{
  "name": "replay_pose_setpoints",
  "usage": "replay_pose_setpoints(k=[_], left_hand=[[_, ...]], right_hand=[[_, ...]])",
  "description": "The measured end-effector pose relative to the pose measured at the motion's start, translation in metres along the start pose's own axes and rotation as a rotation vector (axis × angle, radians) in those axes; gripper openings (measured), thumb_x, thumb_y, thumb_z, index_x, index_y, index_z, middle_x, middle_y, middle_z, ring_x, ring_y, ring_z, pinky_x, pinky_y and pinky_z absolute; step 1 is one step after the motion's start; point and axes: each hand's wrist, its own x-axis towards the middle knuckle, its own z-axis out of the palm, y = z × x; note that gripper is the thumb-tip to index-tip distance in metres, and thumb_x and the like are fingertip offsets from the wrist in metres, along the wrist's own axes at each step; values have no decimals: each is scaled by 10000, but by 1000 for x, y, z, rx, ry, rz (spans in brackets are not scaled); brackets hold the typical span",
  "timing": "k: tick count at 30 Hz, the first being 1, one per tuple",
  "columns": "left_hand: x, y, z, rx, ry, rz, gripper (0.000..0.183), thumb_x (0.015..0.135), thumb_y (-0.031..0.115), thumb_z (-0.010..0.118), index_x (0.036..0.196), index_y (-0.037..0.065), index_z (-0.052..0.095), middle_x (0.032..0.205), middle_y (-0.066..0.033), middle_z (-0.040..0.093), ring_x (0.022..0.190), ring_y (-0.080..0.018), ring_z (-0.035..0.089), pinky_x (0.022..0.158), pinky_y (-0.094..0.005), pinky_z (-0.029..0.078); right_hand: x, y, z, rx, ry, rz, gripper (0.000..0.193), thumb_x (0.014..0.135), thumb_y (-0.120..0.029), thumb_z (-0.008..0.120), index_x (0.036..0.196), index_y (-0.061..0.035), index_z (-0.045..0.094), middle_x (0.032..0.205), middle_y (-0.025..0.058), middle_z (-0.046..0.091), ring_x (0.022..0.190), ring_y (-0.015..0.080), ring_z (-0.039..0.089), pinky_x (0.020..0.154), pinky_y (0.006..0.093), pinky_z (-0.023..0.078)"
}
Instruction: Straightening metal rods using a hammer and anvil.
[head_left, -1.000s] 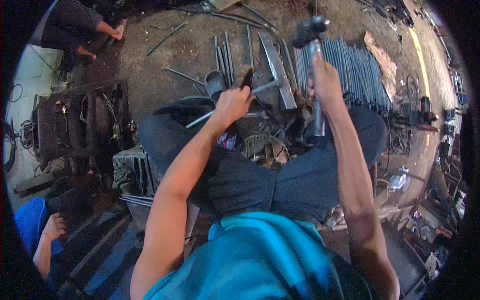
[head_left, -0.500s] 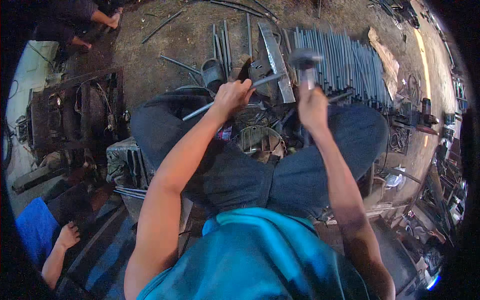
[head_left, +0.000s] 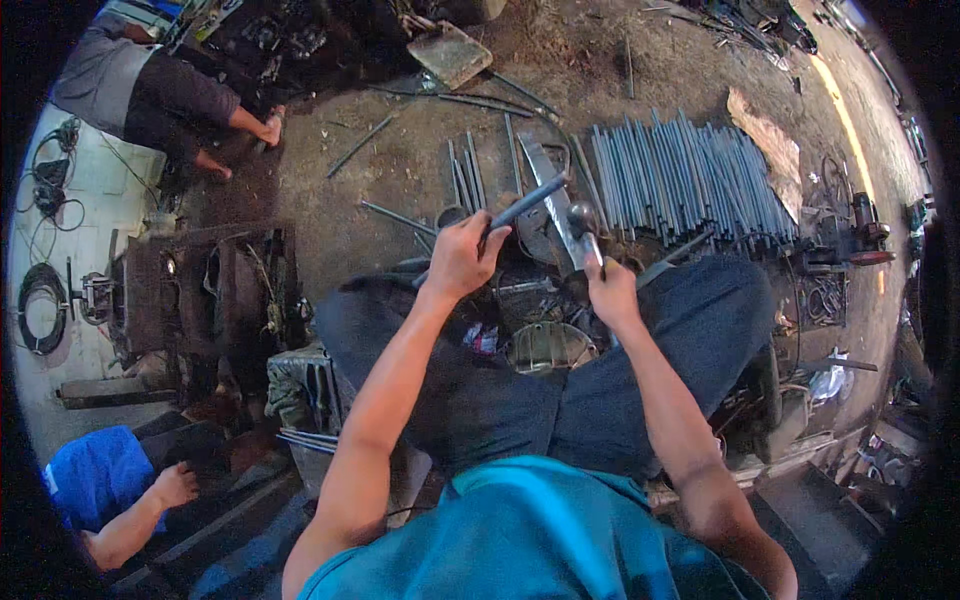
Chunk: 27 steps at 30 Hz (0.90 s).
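My left hand [head_left: 462,256] is closed around a grey metal rod [head_left: 530,203], which slants up to the right. The rod's far end passes over a long, shiny flat metal bar [head_left: 545,185] in front of my crossed legs. In my right hand [head_left: 612,294] is a hammer [head_left: 582,219], gripped by its handle. The rounded hammer head is at the right side of the flat bar, just below the rod's end; whether it touches the bar I cannot tell. A round ribbed metal part [head_left: 550,347] lies between my legs.
Many grey rods [head_left: 690,180] lie side by side at the far right, beside a piece of brown board [head_left: 762,150]. A few loose rods [head_left: 466,172] lie ahead. One person [head_left: 150,95] is at the far left; another person's hand [head_left: 176,486] shows at the lower left.
My view has shifted, showing more of the far floor. The hammer has come down from its blurred, raised position beside the bar. The rod in my left hand is now tilted more steeply.
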Motion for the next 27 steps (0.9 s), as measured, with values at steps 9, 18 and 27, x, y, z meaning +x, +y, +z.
replay_pose_setpoints(k=[9,18,27], left_hand=[[-8,70,-21,-501,92,77,289,893,275,561,801,2,542,560,-65,409,467,-165,444,473,-322,307],[-4,92,-3,-628,112,283,495,818,473,513,714,-11,522,568,-85,427,469,-249,467,464,-344,314],[4,106,-3,-595,238,383,419,757,405,593,722,-9,540,609,-101,463,503,-251,475,476,-343,337]], right_hand=[[14,6,9,-225,-29,-2,380,840,-324,677,883,42,581,704,279,626,687,467,630,622,521,491],[13,23,18,-287,-52,-28,376,859,-331,673,928,18,549,722,268,637,695,456,643,615,527,513],[12,25,24,-229,-78,-11,363,854,-320,687,915,2,531,719,256,638,688,452,641,594,528,506]])
